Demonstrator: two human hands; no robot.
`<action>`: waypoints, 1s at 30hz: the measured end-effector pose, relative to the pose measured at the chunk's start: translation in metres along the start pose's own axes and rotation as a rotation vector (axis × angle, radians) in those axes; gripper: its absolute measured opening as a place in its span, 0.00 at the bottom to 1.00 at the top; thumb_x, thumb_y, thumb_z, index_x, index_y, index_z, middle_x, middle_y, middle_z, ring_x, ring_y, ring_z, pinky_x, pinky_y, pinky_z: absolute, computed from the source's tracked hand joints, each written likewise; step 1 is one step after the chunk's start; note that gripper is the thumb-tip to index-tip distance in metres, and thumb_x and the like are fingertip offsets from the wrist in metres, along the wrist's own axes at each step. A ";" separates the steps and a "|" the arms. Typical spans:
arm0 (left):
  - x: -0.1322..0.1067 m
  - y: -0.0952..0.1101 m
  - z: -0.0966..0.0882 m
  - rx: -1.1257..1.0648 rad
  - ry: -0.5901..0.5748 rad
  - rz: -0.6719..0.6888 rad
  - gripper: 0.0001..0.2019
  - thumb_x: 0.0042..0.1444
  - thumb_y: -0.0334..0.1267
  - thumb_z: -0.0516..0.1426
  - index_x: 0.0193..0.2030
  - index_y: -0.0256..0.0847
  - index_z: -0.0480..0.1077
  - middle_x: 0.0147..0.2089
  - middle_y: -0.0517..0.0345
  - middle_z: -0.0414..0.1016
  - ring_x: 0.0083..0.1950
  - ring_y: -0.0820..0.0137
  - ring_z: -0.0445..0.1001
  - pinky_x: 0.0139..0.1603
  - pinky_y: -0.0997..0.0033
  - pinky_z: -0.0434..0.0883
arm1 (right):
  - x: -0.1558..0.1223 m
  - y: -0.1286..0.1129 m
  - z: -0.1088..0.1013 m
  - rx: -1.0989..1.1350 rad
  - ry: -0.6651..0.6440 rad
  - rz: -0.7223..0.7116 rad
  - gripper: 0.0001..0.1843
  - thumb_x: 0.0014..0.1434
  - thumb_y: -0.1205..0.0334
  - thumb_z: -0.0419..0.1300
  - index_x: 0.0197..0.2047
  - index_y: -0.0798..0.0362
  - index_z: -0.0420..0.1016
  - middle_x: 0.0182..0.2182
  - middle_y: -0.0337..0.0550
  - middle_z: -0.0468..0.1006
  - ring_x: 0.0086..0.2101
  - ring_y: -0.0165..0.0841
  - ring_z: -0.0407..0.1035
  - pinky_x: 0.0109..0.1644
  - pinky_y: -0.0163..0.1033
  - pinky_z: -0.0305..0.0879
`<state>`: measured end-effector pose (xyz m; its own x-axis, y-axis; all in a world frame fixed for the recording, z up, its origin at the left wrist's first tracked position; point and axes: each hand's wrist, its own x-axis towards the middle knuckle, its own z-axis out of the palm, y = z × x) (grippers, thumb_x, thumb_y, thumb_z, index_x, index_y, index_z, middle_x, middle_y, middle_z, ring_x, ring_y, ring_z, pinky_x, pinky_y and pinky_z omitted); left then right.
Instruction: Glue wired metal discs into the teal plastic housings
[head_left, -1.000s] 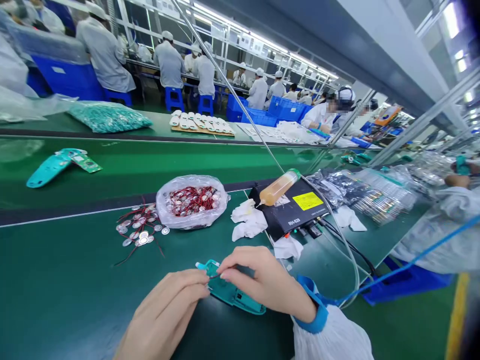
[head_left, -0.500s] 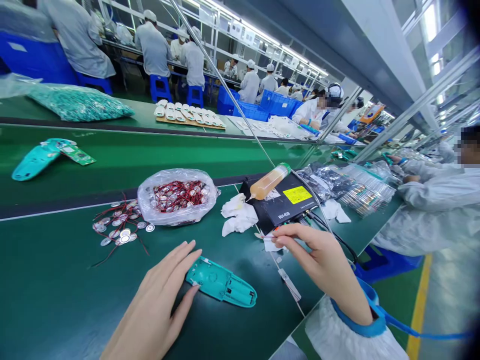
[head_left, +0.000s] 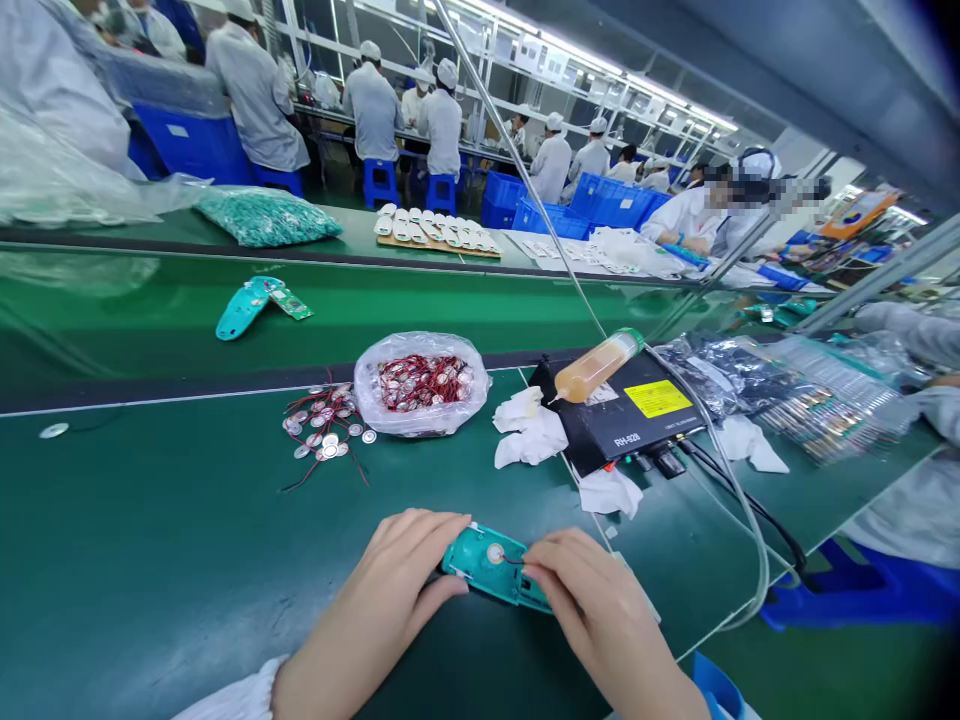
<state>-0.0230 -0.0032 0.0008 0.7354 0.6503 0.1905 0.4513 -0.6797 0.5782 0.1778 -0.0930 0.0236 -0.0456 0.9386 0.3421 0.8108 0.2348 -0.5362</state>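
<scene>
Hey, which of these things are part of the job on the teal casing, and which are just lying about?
Part of the job:
teal casing, held by left hand and right hand
disc set in it
bagged wired discs
loose wired discs

Probably just lying about:
tissues
black box
far casing

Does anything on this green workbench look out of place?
Yes: a single silver metal disc lies alone at the far left of the green work surface, away from the loose pile of red-wired silver discs, so it looks stray.
</scene>
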 end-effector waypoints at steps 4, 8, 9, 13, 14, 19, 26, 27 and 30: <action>0.000 0.002 0.000 -0.028 -0.010 -0.002 0.16 0.60 0.39 0.56 0.55 0.50 0.64 0.51 0.59 0.73 0.50 0.65 0.70 0.50 0.64 0.70 | 0.002 0.003 0.003 -0.107 -0.008 -0.078 0.13 0.68 0.64 0.45 0.34 0.52 0.67 0.29 0.44 0.73 0.29 0.35 0.67 0.28 0.37 0.66; 0.000 0.001 0.002 -0.033 0.012 0.008 0.17 0.60 0.39 0.57 0.55 0.49 0.65 0.50 0.59 0.74 0.50 0.65 0.70 0.50 0.65 0.69 | -0.001 0.010 0.006 -0.116 -0.036 -0.095 0.12 0.68 0.67 0.46 0.34 0.53 0.66 0.31 0.45 0.72 0.31 0.35 0.66 0.29 0.38 0.65; 0.001 0.001 0.002 -0.030 0.016 0.009 0.17 0.59 0.39 0.57 0.55 0.49 0.65 0.50 0.59 0.74 0.50 0.65 0.70 0.50 0.65 0.70 | -0.002 0.011 0.007 -0.112 -0.038 -0.096 0.11 0.67 0.67 0.46 0.35 0.53 0.66 0.31 0.45 0.72 0.31 0.35 0.66 0.29 0.38 0.65; 0.003 0.002 0.001 -0.016 0.041 0.031 0.16 0.59 0.38 0.57 0.55 0.48 0.66 0.49 0.58 0.75 0.48 0.64 0.71 0.48 0.65 0.70 | -0.003 0.014 0.010 -0.120 -0.042 -0.108 0.12 0.67 0.67 0.45 0.36 0.53 0.67 0.31 0.44 0.72 0.30 0.34 0.66 0.30 0.37 0.65; 0.003 0.002 0.001 -0.015 0.048 0.036 0.16 0.60 0.38 0.56 0.54 0.48 0.66 0.49 0.58 0.75 0.48 0.64 0.72 0.47 0.66 0.71 | -0.003 0.015 0.011 -0.120 -0.044 -0.111 0.12 0.67 0.67 0.45 0.36 0.53 0.67 0.31 0.44 0.72 0.30 0.34 0.66 0.30 0.37 0.65; 0.002 0.002 0.000 -0.013 0.041 0.036 0.16 0.60 0.38 0.57 0.54 0.47 0.66 0.48 0.58 0.75 0.48 0.65 0.72 0.47 0.66 0.70 | -0.002 0.014 0.011 -0.101 -0.065 -0.097 0.11 0.67 0.67 0.46 0.36 0.53 0.67 0.32 0.45 0.72 0.30 0.34 0.67 0.30 0.38 0.65; 0.002 0.002 0.001 -0.010 0.066 0.043 0.16 0.60 0.38 0.57 0.55 0.49 0.66 0.48 0.59 0.75 0.48 0.65 0.72 0.47 0.66 0.71 | -0.003 0.013 0.012 -0.064 -0.077 -0.085 0.11 0.68 0.66 0.46 0.36 0.52 0.66 0.31 0.44 0.72 0.30 0.34 0.66 0.31 0.38 0.66; 0.002 0.002 0.002 -0.014 0.067 0.040 0.16 0.60 0.38 0.56 0.55 0.50 0.65 0.48 0.59 0.75 0.48 0.65 0.72 0.47 0.66 0.71 | -0.004 0.013 0.013 -0.061 -0.077 -0.082 0.11 0.68 0.66 0.46 0.36 0.52 0.66 0.31 0.44 0.72 0.30 0.34 0.66 0.31 0.38 0.66; 0.002 0.002 0.003 -0.022 0.059 0.032 0.16 0.60 0.38 0.56 0.56 0.50 0.65 0.49 0.58 0.75 0.49 0.64 0.71 0.48 0.65 0.70 | -0.006 0.014 0.014 -0.056 -0.078 -0.074 0.10 0.67 0.67 0.46 0.37 0.52 0.66 0.32 0.44 0.72 0.31 0.34 0.66 0.31 0.38 0.67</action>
<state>-0.0195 -0.0040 0.0001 0.7177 0.6478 0.2554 0.4166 -0.6933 0.5880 0.1814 -0.0914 0.0029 -0.1505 0.9365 0.3167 0.8348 0.2920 -0.4668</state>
